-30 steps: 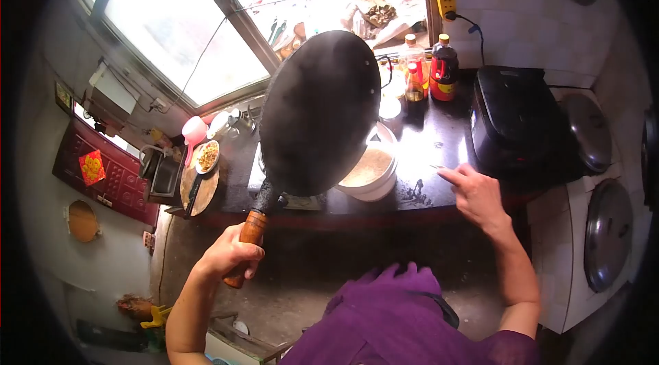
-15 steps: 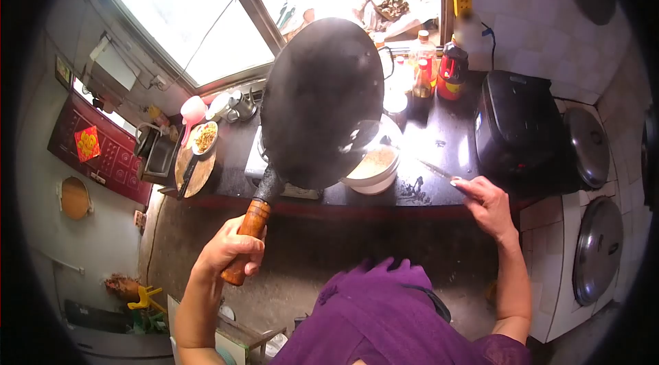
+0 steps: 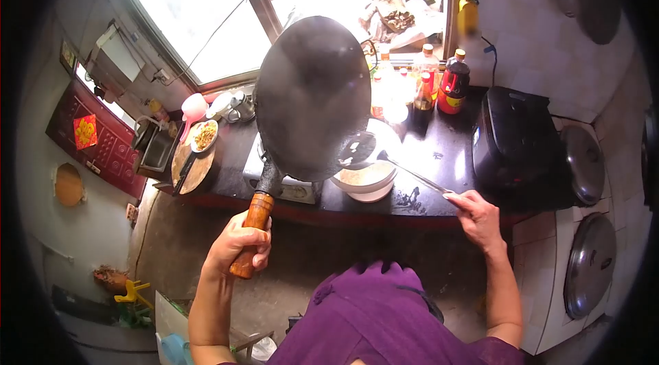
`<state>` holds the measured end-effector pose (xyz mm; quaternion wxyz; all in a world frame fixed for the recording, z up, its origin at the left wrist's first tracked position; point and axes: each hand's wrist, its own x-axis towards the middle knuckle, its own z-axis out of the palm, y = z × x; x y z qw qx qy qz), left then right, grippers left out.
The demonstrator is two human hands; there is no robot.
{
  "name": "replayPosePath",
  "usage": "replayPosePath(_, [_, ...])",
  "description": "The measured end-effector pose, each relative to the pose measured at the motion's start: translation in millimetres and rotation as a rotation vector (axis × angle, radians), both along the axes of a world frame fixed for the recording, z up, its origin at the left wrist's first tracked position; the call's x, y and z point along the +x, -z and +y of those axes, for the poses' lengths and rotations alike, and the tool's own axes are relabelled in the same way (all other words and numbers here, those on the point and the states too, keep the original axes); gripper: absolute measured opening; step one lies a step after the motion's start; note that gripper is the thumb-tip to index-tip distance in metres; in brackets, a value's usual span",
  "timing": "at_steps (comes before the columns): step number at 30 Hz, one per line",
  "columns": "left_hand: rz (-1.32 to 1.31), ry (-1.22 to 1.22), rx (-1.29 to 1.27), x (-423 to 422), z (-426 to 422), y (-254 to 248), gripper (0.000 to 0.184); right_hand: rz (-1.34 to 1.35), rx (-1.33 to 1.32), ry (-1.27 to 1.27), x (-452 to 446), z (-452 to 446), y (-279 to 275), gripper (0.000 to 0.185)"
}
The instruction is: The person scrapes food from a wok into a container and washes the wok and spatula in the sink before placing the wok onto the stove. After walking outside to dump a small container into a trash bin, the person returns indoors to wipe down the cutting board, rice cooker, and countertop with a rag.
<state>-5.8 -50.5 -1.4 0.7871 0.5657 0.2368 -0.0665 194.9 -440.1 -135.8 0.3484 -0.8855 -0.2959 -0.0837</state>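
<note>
My left hand (image 3: 240,245) is wrapped round the wooden handle of a black wok (image 3: 312,97), held up above the stove. The wok is tilted, its broad dark face towards me and hazy as if with steam. My right hand (image 3: 477,217) grips the thin handle of a metal ladle (image 3: 419,178). The ladle's rounded head is at the wok's lower right rim, over a white bowl (image 3: 374,193) holding something pale. Whether the ladle touches the wok, I cannot tell.
Behind the wok sits the stove (image 3: 298,191). To the left, a plate of food (image 3: 204,136) rests on a round wooden board (image 3: 200,171) beside a knife (image 3: 184,174). Bottles (image 3: 453,84) line the window side; a black appliance (image 3: 515,138) stands right.
The wok has shifted slightly left in view. The ladle has moved left and its head now shows clearly at the wok's rim. Both hands keep their grip.
</note>
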Motion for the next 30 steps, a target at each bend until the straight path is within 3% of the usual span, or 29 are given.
replayPosePath(7, [-0.022, -0.008, -0.044, -8, 2, 10, 0.022, -0.161, -0.221, 0.129, 0, -13, -3, 0.033])
replayPosePath(13, [-0.051, -0.038, -0.115, -17, -10, 5, 0.023, -0.303, -0.389, 0.066, 3, 23, -21, 0.041])
replayPosePath(21, [-0.072, -0.035, -0.117, -21, -12, 10, 0.026, -0.281, -0.287, 0.091, -13, 18, -55, 0.035])
replayPosePath(30, [-0.086, -0.015, -0.223, -34, -13, 7, 0.026, -0.355, -0.361, 0.148, -10, 46, -29, 0.038])
